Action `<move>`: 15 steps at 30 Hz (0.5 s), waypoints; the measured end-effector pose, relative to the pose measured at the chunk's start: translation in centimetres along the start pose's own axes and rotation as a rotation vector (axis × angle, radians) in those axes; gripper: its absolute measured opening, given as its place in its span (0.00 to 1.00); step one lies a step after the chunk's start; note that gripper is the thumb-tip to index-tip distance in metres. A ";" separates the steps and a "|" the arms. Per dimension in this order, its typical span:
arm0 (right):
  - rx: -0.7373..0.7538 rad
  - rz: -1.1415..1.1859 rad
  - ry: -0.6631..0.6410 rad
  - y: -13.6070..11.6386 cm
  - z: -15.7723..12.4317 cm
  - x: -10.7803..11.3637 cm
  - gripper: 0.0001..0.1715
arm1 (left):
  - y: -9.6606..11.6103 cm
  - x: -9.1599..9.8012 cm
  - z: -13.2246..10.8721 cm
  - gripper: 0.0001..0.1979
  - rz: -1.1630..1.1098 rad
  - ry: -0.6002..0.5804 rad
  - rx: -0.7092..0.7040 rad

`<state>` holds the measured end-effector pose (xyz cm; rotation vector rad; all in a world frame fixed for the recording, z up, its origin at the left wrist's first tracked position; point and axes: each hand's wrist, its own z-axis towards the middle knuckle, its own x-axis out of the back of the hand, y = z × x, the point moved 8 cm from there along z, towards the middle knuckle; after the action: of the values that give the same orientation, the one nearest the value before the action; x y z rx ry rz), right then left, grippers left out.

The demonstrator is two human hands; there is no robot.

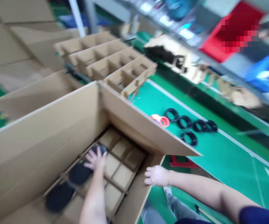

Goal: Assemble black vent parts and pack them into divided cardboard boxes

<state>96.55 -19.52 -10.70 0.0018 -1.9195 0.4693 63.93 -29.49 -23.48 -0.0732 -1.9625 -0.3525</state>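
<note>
A large cardboard box (62, 124) stands in front of me with its flaps up and a cardboard divider grid (116, 177) inside. My left hand (96, 159) reaches down into it, fingers spread over a black round part (100, 150) in a far-left cell. Two more black round parts (80, 172) (59, 197) sit in the same row toward me; the other visible cells show bare cardboard. At the near-right wall, my right hand (156, 176) has its fingers curled over the box's upper edge. Motion blur softens the picture.
A loose cardboard divider grid (116, 62) lies behind the box. On the green table (220, 155) are several black rings (184, 122) and an orange-red tape roll (164, 121). A red stool (183, 161) is partly hidden below. Cardboard sheets (20, 37) stand at the back left.
</note>
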 end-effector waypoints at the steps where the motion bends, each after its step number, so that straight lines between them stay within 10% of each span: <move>1: 0.004 -0.006 0.010 0.5 0.5 0.1 0.04 | 0.8 0.5 0.5 0.33 -0.019 0.041 0.003; 4: 0.003 -0.046 0.024 1.9 1.6 0.1 0.06 | 4.9 2.9 -1.2 0.36 -0.084 0.118 -0.074; 9: 0.056 -0.062 0.071 0.8 2.8 1.4 0.18 | 10.6 6.1 -11.7 0.39 -0.207 0.008 -0.243; 15: 0.227 -0.094 0.426 -2.8 -5.4 4.9 0.18 | 9.1 10.4 -28.9 0.29 -0.384 0.396 -0.195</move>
<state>100.06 -19.29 -3.75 0.1300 -1.4361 0.5717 87.25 -29.96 -1.51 0.2352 -1.5381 -0.7502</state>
